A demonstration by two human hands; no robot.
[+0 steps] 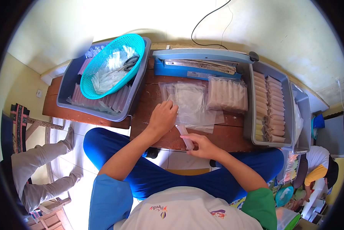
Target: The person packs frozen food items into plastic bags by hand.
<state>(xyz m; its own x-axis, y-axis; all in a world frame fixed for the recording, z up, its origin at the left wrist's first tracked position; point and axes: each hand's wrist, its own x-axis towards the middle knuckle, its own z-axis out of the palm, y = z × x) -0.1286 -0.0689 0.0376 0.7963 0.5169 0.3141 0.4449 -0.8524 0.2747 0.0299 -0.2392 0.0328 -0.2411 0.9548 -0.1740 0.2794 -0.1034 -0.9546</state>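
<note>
My right hand (203, 145) pinches a slim pale-pink filled plastic tube (184, 137) near the table's front edge. The tube is tilted, its upper end close to my left hand (163, 118). With its fingers bent together, my left hand grips the left edge of the flat clear plastic bags (190, 100); its fingertips are partly hidden. The bags lie in a loose, overlapping stack on the brown wooden table (144, 100). Just right of them sits a clear pack of similar pink tubes (227, 95).
A blue bag sealer (202, 67) stands along the wall. At left, a grey tub (122, 114) of tubes carries a turquoise basket (88, 89) with plastic and scissors (130, 63). Another grey tub (249, 128) of tubes stands right. Other people are at left (41, 161) and right (318, 165).
</note>
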